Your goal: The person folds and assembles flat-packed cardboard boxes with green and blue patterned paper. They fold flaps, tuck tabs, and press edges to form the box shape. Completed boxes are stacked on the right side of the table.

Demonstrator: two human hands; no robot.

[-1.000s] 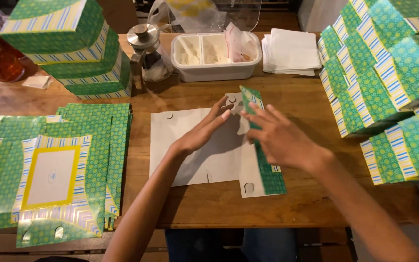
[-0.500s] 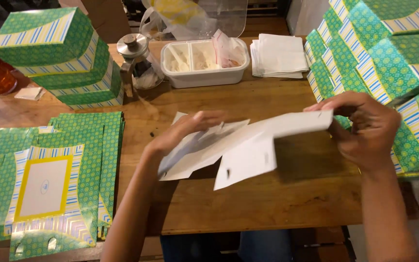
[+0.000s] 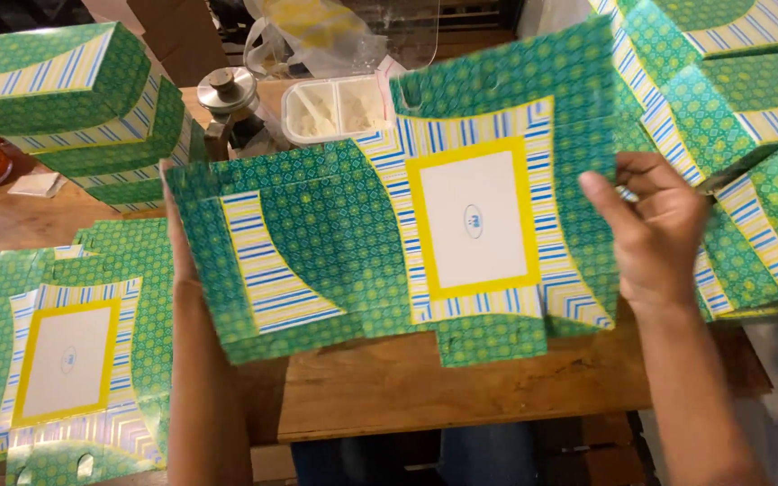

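While both hands grip it, flat box blank faces up.

A flat green patterned box blank is held above the wooden table, printed side up. It is gripped at its edges by the left hand and right hand. A stack of blanks lies left of it.

You are at a small packing or craft workstation, likely a home or shop back room. A wooden tabletop carries a pile of flat green patterned box blanks on your left, stacks of assembled green boxes at both far corners, a white 2-compartment food container and a metal-lidded jar.
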